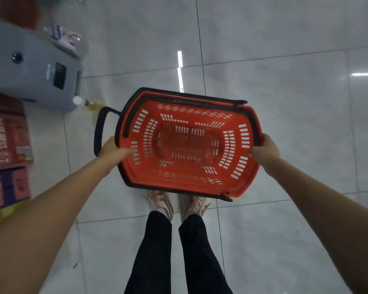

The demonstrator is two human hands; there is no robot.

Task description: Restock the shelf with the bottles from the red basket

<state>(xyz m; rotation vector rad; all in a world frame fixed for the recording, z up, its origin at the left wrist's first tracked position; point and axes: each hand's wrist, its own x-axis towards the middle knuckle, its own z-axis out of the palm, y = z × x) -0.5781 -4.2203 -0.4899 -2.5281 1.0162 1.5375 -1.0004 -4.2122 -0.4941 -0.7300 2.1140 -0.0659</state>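
I hold the red basket [187, 143] in front of me above the tiled floor, over my feet. It has slotted walls, black folding handles and a black pull handle on its left end. No bottle shows inside it. My left hand [113, 150] grips the basket's left rim, thumb over the inside. My right hand [263, 150] grips the right rim. A clear bottle [86, 102] with a white cap and yellowish liquid lies or stands on the floor just left of the basket, blurred.
A grey machine-like unit [32, 68] stands at the left. Red and purple cartons [7, 143] are stacked along the left edge. Packaged goods [63, 38] lie behind the grey unit. Glossy grey floor tiles [284, 115] spread to the right and ahead.
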